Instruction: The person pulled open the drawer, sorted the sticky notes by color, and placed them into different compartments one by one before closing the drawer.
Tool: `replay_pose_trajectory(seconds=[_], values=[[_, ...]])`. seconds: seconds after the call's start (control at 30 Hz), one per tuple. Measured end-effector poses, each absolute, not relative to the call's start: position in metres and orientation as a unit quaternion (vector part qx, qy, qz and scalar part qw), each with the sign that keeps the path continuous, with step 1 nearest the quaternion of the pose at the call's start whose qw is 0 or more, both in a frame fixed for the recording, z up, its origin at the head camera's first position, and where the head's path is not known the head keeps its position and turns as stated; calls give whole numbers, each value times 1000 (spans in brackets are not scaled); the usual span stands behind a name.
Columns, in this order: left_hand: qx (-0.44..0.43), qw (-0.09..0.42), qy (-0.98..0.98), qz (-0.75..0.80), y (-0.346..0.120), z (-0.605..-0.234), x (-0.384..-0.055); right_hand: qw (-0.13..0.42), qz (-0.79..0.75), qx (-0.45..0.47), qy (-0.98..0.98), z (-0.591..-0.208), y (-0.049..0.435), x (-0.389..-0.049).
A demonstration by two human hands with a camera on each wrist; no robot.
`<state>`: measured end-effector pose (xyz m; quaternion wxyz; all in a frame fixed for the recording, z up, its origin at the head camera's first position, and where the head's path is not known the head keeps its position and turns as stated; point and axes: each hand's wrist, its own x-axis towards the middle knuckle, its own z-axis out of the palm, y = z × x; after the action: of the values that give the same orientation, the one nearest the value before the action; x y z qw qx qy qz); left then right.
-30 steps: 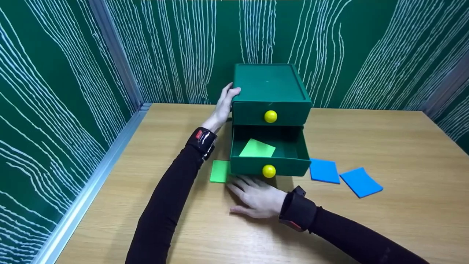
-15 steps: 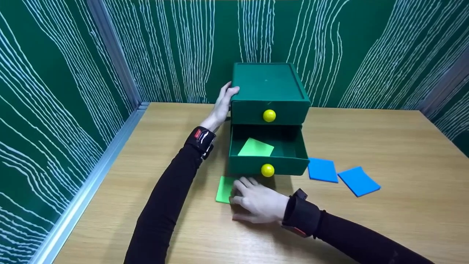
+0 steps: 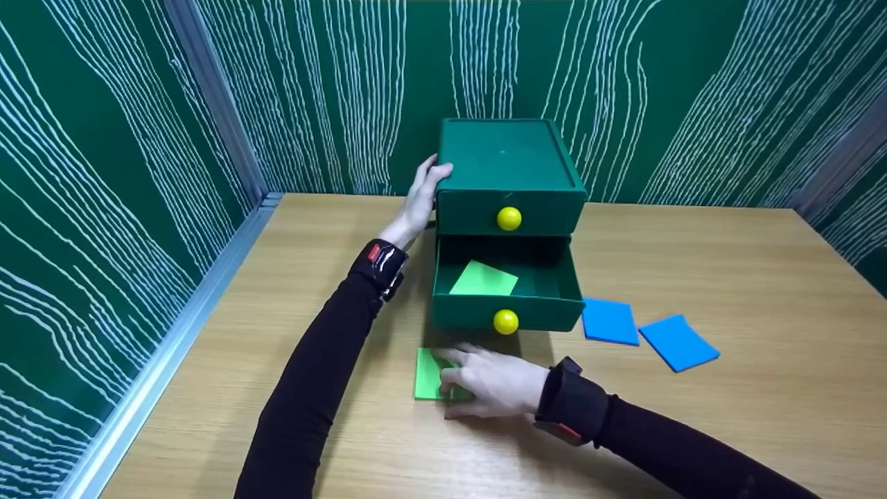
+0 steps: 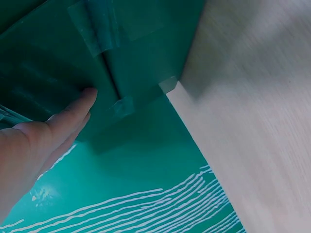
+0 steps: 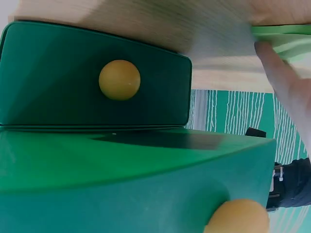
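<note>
Arching over the green pad (image 3: pixel 427 378), the fingers of the right hand (image 3: pixel 495 381) are touching it, whether pinching I cannot tell. It is lying left of that palm, before the pulled-out drawer (image 3: pixel 468 315); beyond, the left hand (image 3: pixel 418 202) is resting straight fingers against the cabinet (image 3: pixel 509 156).

the right hand (image 3: pixel 495 381) has slid a green pad (image 3: pixel 427 378) farther from the open drawer (image 3: pixel 464 315).
</note>
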<state>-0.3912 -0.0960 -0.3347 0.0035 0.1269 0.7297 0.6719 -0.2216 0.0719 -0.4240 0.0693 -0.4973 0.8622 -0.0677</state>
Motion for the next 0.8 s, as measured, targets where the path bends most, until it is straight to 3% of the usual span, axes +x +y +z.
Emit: replay_pose_trajectory(seconds=[0.2,0.8], values=[[129,-1,726,675,-96,-334,-392,95,-102,-461,876,-421,72,-221],[125,6,731,671,-96,-332,-391,70,-69,-483,870,-404,76,-207]])
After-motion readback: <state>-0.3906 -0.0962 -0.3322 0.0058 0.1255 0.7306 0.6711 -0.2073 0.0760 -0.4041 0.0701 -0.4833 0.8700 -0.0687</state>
